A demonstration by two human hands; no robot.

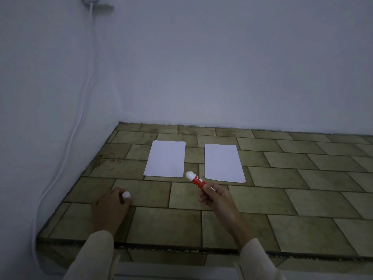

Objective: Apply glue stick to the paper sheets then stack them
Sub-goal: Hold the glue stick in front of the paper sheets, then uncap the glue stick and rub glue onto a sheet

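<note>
Right hand [217, 197] grips the glue stick [195, 179], tip near left sheet [165, 158] and right sheet [223, 162]. Left hand [110, 207] curls round the cap [126, 195], down on the tiles [181, 219].

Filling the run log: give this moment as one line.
left hand: holds cap | right hand: holds glue stick | left sheet, right sheet: apart, unstacked

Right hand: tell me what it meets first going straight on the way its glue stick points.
Probably the left paper sheet, at its near right corner: the glue stick in the right hand points forward and left at it. The tip's height over the tiles is unclear, so it might pass above.
</note>
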